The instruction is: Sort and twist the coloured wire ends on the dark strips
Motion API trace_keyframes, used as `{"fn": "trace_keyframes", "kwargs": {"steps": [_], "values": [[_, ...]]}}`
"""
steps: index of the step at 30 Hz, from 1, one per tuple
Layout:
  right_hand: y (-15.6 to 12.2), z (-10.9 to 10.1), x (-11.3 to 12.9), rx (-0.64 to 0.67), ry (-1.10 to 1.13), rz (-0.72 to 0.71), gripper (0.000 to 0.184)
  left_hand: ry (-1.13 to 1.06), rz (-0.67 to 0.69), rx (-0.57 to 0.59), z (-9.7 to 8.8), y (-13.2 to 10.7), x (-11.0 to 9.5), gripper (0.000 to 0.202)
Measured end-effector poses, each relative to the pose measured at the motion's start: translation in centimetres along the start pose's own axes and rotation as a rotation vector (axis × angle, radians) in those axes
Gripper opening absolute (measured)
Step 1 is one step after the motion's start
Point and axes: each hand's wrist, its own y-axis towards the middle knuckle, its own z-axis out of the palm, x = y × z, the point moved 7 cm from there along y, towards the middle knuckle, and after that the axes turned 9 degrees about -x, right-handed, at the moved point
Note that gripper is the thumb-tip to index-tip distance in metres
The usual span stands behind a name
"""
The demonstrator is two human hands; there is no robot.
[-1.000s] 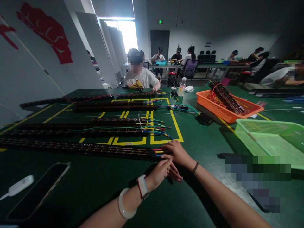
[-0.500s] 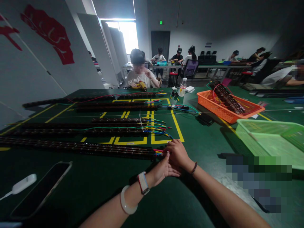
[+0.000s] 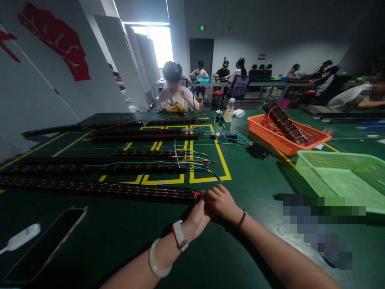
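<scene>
In a dim room, 2 hands meet over a green table.

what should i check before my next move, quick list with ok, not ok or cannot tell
1. Both hands at the right end of the nearest bundle: ok, the left hand and right hand meet there.
2. Grip on that bundle's coloured wires: cannot tell, the hands hide the wire ends.
3. Bundle resting on the table: ok.
4. Neighbouring bundle's blue wire well clear of the right hand: not ok, its tip lies close by the knuckles.
5. Phone out of the way: ok, it lies apart at the lower left.
6. Orange basket clear of both arms: ok, it sits beyond them.
</scene>
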Motion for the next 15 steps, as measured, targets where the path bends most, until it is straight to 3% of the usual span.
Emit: {"fn": "trace_keyframes", "kwargs": {"steps": [15], "values": [[-0.33,-0.31,-0.56,0.043,0.197,0.072,0.020,-0.060,0.021,-0.015,0.11,-0.09,-0.34,0.015]]}}
